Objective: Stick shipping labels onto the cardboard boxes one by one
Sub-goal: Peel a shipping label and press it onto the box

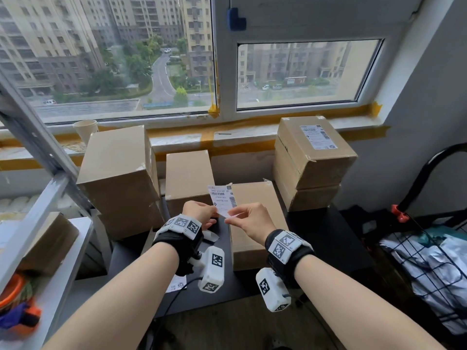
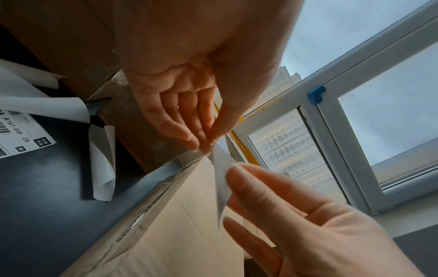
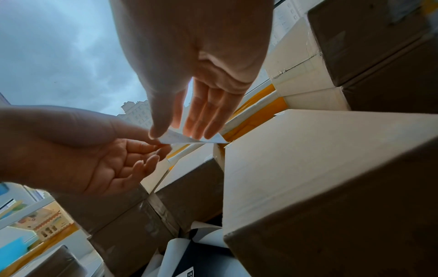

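Paper label (image 1: 222,198) pinched between both hands, backing not yet off.
Left hand (image 1: 201,213) pinches the label's lower left edge; right hand (image 1: 249,221) pinches its lower right corner, apparently where the backing lifts. The label is held in the air just above the flat box (image 1: 252,218) under the right hand. To peel cleanly, keep the left pinch firm, draw the backing off slowly, and avoid touching the adhesive. Curled backings (image 2: 102,165) lie on the table (image 1: 326,236) below the left hand. No open container shows; all boxes appear shut.
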Tool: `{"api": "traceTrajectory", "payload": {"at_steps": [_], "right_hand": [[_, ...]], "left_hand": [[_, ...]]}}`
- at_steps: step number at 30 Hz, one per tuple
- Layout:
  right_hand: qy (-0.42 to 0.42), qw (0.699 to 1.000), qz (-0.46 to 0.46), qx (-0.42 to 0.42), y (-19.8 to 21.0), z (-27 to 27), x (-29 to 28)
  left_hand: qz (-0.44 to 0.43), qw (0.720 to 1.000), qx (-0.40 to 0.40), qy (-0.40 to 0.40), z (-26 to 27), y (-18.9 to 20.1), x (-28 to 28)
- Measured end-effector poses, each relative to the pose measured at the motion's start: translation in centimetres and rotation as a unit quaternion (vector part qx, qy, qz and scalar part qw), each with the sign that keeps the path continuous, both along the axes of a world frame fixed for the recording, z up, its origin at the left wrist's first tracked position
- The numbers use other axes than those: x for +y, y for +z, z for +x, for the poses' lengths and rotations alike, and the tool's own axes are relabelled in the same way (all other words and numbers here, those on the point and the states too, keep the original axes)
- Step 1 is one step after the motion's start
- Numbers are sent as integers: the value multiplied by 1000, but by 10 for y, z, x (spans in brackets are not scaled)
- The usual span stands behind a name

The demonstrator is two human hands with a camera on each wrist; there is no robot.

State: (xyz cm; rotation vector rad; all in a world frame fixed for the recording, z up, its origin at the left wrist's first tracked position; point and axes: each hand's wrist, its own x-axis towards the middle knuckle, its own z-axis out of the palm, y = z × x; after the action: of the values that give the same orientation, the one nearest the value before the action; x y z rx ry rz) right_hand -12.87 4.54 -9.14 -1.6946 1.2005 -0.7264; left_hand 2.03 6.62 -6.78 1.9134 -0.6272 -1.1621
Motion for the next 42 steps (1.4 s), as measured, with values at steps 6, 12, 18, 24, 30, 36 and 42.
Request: {"api": "traceTrajectory", "payload": {"at_steps": [6, 12, 18, 24, 30, 36, 42], "right_hand": [[-58, 998, -9, 35, 0, -26, -9], [-126, 989, 27, 71, -12, -55, -36], [-128, 987, 76, 58, -31, -66, -56], [-133, 983, 91, 85, -44, -68, -67], [-136, 979, 95, 116, -45, -67, -70], [-130, 977, 76, 155, -45, -66, -67], [-129, 974, 74, 173, -43, -65, -68]], "left_hand": [[-34, 999, -18, -36, -13, -8, -8], [-34, 996, 17, -77, -34, -20, -20], [15, 997, 22, -68, -49, -36, -33], [50, 994, -66, -74, -58, -50, -41], [62, 987, -124, -77, -61, -58, -41], [64, 985, -144, -70, -64, -58, -40], [74, 981, -164, -72, -67, -58, -43]]}}
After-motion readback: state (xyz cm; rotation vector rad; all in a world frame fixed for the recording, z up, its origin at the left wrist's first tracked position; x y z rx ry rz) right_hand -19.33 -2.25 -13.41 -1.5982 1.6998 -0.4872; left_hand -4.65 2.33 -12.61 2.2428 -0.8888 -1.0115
